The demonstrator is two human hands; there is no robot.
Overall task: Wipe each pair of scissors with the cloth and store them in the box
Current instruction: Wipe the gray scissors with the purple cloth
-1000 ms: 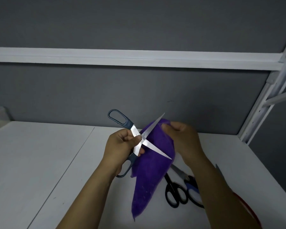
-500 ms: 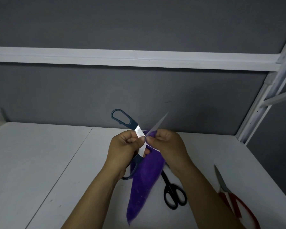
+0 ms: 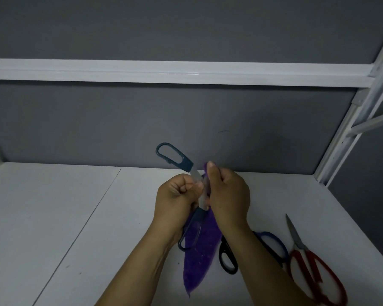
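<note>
Mid frame, the left hand (image 3: 175,195) holds the scissors (image 3: 185,164) above the bench (image 3: 53,217). The right hand (image 3: 228,193), just beside it on the right, pinches the cloth (image 3: 199,261), which hangs down between the arms. Three other scissors (image 3: 274,246) lie on the bench at lower right, partly under the right arm.

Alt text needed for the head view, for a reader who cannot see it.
A person's left hand grips open dark-blue-handled scissors near the pivot while the right hand pinches a purple cloth against a blade, above a white table. To the right lie black-handled scissors, blue-handled scissors and red-handled scissors.
</note>
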